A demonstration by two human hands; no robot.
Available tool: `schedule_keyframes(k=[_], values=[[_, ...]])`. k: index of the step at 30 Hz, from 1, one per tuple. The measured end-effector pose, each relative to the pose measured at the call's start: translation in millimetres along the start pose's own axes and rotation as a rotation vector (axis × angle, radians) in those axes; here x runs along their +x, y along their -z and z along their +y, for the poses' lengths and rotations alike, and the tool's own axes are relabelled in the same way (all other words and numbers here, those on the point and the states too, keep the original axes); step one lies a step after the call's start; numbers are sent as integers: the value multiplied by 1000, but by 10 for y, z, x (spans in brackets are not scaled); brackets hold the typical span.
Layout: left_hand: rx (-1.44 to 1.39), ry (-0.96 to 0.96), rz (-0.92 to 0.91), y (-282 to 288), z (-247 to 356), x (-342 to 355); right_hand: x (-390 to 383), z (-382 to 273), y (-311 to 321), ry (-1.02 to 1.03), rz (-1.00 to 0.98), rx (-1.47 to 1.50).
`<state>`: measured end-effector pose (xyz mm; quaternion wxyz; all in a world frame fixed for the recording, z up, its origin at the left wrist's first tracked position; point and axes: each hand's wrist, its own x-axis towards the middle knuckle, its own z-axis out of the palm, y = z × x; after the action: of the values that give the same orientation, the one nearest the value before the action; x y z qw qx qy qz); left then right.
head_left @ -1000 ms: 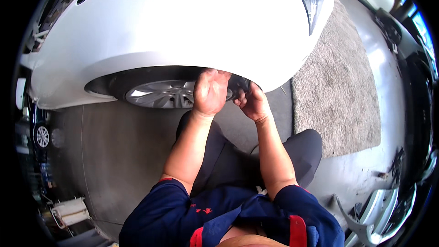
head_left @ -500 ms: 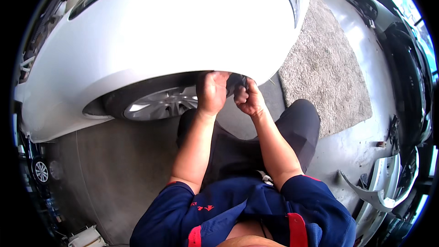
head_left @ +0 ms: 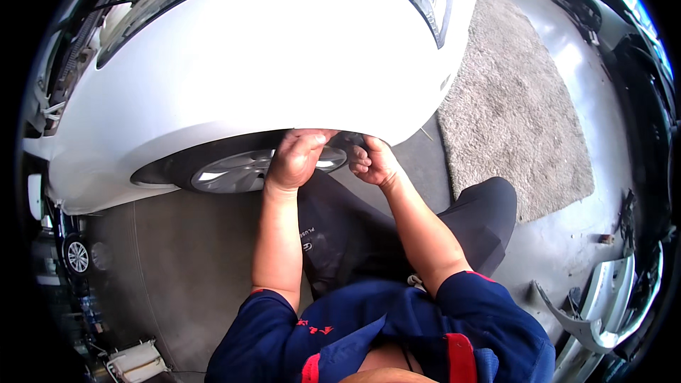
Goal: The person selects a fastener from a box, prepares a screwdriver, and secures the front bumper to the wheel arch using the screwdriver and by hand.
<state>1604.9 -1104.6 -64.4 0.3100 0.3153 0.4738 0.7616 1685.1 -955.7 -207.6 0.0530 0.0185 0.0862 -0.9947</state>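
A white car's front fender [head_left: 269, 57] arches over a tyre with a silver alloy wheel [head_left: 230, 172]. My left hand [head_left: 296, 157] is at the arch's lower lip, its fingers stretched upward and rightward against the edge, the tips partly tucked out of sight. Just right of it, my right hand [head_left: 373, 163] has its fingers curled and thumb raised at the dark gap under the arch's front end; whatever it grips there is hidden. Part of the wheel lies behind my hands.
The headlight [head_left: 429, 10] is above the fender. A shaggy grey mat [head_left: 514, 113] lies on the floor to the right. Detached silver bumper parts [head_left: 603, 291] and dark body parts [head_left: 642, 128] line the right side. A white object [head_left: 138, 362] sits at lower left.
My left hand has shifted slightly left along the arch and tilted rightward. My right hand's fingers have curled further. The camera view has shifted, showing more above the fender.
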Motion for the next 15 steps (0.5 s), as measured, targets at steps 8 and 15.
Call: schedule_keyframes(k=[8,15], values=[[72,-154,-26,38,-28,-18,-121,-87,-14,-67,-194,176],[221,-141,135,-68,-30,44,-81,41,149,75,-173,134]])
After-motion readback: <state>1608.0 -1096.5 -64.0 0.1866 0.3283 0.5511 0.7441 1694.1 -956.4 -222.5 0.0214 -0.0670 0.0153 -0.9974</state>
